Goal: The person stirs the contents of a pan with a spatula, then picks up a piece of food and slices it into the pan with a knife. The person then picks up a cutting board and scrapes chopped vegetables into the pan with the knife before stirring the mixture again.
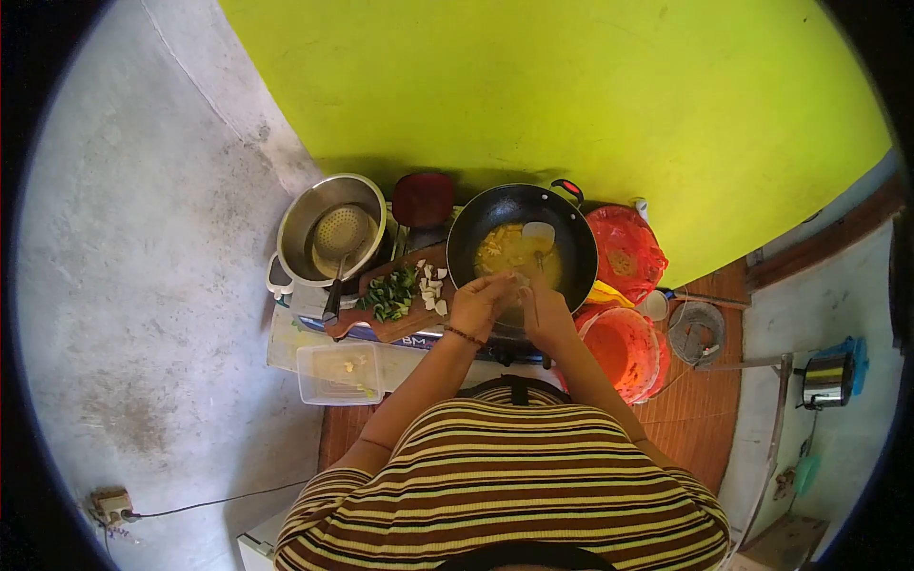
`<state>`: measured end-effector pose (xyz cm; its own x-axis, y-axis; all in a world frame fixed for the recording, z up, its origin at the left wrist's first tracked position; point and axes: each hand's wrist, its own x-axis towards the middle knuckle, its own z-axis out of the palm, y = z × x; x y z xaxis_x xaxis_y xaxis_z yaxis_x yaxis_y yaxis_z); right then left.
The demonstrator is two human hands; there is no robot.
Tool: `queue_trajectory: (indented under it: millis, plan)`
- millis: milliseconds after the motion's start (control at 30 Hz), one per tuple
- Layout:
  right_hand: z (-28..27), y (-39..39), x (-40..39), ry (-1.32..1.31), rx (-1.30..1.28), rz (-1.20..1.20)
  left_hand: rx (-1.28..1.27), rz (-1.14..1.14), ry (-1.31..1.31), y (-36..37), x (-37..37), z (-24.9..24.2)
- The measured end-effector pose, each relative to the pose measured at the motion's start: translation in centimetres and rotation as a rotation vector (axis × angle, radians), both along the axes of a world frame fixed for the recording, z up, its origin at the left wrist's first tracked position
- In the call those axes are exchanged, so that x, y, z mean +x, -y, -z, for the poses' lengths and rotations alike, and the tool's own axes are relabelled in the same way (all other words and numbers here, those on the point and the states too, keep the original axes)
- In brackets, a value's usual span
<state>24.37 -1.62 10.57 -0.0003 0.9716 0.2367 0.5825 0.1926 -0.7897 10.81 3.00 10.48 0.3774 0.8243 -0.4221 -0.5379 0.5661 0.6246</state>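
Observation:
Both my hands are over the near side of a black wok (pixel 466 238) holding yellow liquid with pale pieces in it. My left hand (pixel 483 303) has its fingers pinched together above the rim; what they hold, if anything, is too small to make out. Beside it, almost touching, my right hand (pixel 546 309) is closed around the handle of a spatula (pixel 538 234), whose pale head rests in the liquid. To the left, a wooden cutting board (pixel 395 328) carries chopped green leaves (pixel 388 293) and white chopped pieces (pixel 430 288).
A metal pot (pixel 290 228) with a skimmer (pixel 341 235) stands at the left, near a dark red dish (pixel 423 199). In front lies a clear plastic container (pixel 309 376). Red plastic-lined containers (pixel 657 257) and a red bucket (pixel 609 347) stand right of the wok.

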Motion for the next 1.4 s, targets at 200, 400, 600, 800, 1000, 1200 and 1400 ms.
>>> queue_trajectory:
  millis: [200,400,600,800,1000,1200,1400]
  plan:
    - [-0.2,-0.3,0.0,-0.027,0.021,0.012,0.009,0.049,-0.058,-0.1,-0.1,1.2]
    - [1.2,-1.2,0.9,-0.072,-0.024,0.012,0.078,0.131,-0.180,-0.3,-0.2,0.6]
    - [-0.3,-1.6,1.2,-0.523,-0.347,0.036,0.021,0.108,-0.082,-1.1,-0.5,1.9]
    - [-0.7,-1.8,1.3,-0.455,-0.327,0.026,0.087,0.051,-0.013,-1.2,-0.1,3.3]
    - [-0.8,-1.3,1.2,-0.389,-0.282,-0.028,0.185,0.045,-0.073,-1.4,0.0,3.8]
    - [0.3,-1.4,1.4,-0.174,-0.202,-0.010,0.240,0.090,-0.141,-1.4,-0.2,2.8]
    - [0.0,-1.4,1.3,-0.120,-0.165,0.031,0.291,0.123,-0.160,-1.1,-0.3,2.4]
